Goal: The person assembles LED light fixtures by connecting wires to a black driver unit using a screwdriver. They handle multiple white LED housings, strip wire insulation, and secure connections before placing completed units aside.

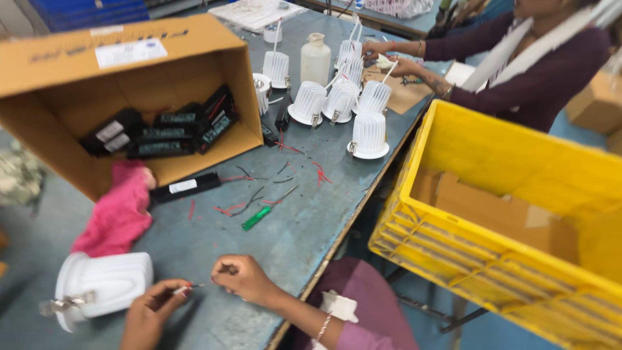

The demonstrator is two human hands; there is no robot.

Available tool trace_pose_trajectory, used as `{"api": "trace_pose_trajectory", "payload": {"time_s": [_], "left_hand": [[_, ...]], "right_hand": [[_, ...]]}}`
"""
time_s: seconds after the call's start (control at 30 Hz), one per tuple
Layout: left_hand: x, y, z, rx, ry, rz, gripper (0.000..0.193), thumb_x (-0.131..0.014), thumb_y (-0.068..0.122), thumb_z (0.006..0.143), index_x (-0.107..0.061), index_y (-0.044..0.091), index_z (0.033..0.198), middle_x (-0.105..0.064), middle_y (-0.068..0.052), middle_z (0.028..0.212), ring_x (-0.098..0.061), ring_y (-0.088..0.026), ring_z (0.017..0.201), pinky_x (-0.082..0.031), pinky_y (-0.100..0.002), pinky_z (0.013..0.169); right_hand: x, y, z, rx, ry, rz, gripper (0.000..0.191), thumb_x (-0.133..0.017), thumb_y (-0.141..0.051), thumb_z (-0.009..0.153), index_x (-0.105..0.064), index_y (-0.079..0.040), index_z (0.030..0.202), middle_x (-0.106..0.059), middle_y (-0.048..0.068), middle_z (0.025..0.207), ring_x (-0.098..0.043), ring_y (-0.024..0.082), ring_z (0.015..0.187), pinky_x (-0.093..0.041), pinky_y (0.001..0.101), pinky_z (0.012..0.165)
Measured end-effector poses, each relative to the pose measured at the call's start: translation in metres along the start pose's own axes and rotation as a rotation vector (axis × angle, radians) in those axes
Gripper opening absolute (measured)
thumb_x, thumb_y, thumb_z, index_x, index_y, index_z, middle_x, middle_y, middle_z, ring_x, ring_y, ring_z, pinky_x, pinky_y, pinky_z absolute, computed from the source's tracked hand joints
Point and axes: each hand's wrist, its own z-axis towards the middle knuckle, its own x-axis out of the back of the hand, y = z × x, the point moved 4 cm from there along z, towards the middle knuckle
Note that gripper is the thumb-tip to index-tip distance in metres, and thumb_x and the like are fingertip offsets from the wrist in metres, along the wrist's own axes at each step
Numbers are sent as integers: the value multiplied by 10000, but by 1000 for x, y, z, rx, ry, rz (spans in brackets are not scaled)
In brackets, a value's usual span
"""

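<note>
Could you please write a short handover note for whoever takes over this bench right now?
Left hand: pinches a thin wire end, beside the white lamp housing lying on its side.
Right hand: closed on the same wire's other end.
Table: green screwdriver, wire scraps, a black driver, pink cloth; more drivers in the tipped carton.
Done: several housings stand grouped further up.
Left: this housing looks unfinished.
</note>
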Motion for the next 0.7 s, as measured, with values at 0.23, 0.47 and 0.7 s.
{"api": "trace_pose_trajectory", "payload": {"time_s": [0.23,0.47,0.7], "left_hand": [[-19,43,-18,17,114,194,225,-749,107,860,-789,-4,1052,-804,-69,968,-687,-130,921,-528,-286,853],[-27,70,-26,-3,134,155,197,-749,115,877,-769,3,1037,-766,-51,947,-664,-102,871,-523,-275,808],[-33,84,-28,-45,121,92,170,-741,109,885,-765,10,1022,-756,-20,921,-658,-56,843,-535,-247,778]], "right_hand": [[-5,-19,-5,138,-114,-69,212,-602,-76,984,-651,-73,1190,-621,-53,893,-565,21,749,-474,196,689],[1,-18,-6,216,-140,-225,252,-621,-31,941,-686,-59,1183,-584,-16,1064,-588,48,920,-503,196,778],[1,-16,-5,210,-50,-263,58,-693,-67,1002,-692,-36,1051,-596,9,1000,-601,55,807,-491,199,664]]}}
